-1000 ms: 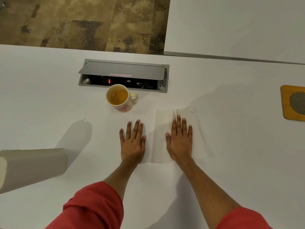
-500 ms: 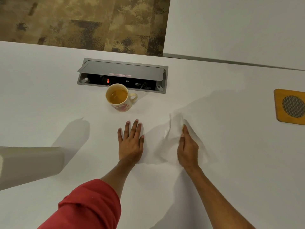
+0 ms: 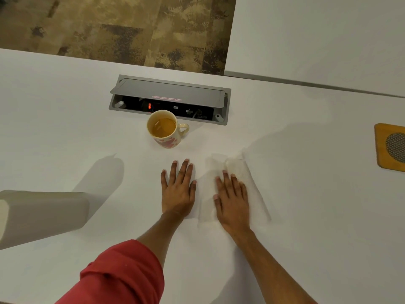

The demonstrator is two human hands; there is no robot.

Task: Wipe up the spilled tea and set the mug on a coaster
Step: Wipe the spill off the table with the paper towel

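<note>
The right hand point(image 3: 232, 198) lies flat, fingers straight and together, pressing a white paper towel point(image 3: 243, 172) onto the white tabletop point(image 3: 65, 119); its grip is wide and closes on nothing. The towel is spread under the palm, its far end slightly wrinkled. The left hand point(image 3: 178, 189) rests palm-down on the bare tabletop just beside the towel's left edge, fingers extended, grip likewise wide and empty. The mug point(image 3: 165, 129), holding amber tea, stands upright beyond the left hand, handle to the right, directly in front of the open grey power box point(image 3: 171, 95) recessed toward the far edge. The wooden coaster point(image 3: 385, 145) lies at the right edge, well apart from the mug.
</note>
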